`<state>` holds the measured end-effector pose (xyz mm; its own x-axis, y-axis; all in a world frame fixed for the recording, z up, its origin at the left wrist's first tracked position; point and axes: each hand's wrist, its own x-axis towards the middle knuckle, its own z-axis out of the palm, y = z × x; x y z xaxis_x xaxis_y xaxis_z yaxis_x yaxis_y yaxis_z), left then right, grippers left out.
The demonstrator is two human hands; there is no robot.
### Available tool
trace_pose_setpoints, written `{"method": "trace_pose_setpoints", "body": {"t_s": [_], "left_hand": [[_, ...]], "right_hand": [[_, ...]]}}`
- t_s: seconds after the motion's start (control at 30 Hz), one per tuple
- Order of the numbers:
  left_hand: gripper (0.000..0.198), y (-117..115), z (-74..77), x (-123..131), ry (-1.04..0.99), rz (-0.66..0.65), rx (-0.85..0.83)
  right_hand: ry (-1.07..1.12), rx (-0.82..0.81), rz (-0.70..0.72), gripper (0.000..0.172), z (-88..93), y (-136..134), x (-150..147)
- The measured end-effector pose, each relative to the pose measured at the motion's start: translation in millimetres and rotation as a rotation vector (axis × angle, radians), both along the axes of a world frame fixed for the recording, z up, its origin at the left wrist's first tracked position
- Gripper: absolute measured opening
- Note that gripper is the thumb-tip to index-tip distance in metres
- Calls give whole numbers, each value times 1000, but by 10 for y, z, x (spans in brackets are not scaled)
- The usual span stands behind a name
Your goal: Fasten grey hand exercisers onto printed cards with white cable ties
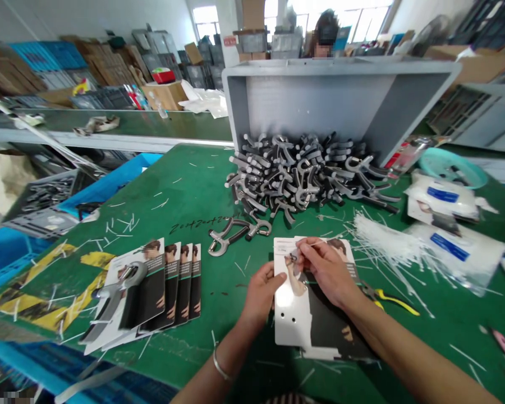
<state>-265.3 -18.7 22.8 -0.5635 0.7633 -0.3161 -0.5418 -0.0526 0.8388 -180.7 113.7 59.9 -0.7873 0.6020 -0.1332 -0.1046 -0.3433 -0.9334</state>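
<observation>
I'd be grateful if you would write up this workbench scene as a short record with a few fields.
Left hand: holds the edge of a printed display card
Right hand: fingers pinch a small item on the card, too small to name
Nearest tool: yellow-handled pliers
Heap: grey-and-black hand grippers before a grey crate
Also: fanned cards, white cable ties
Surface: green workbench
</observation>
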Motion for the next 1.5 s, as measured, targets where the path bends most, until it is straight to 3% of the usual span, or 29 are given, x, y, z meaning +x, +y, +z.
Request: {"method": "trace_pose_setpoints", "body": {"t_s": [0.13,0.37,0.67,0.87,1.0,1.13,1.3,1.4,1.5], "left_hand": [[36,-161,-93,-196,-3,75,-13],[36,-262,-154,-361,21,85,-29],[33,-192,-29,-254,-29,72,7],[35,-91,-60,-172,-41,43,6],[35,-109,-68,-197,-11,36,-6],[37,-123,-64,-196,-11,45,-11],[37,-112,-76,-195,-7,48,-5],[38,-100,-84,-224,-4,36,-11],[34,-98,-133,-246,-29,76,-6]], "right_hand": [[-76,288,70,18,-106,9,66],[-223,833,174,22,-35,-30,166],[-133,1207,159,23,178,12,333],[-149,1144,212,21,292,30,466],[-179,1031,256,23,147,-6,506],[-175,928,201,25,0,-29,478],[-170,850,182,27,-19,-42,427],[-180,866,217,27,-32,-33,413],[-162,1005,299,26,-64,-15,390]]}}
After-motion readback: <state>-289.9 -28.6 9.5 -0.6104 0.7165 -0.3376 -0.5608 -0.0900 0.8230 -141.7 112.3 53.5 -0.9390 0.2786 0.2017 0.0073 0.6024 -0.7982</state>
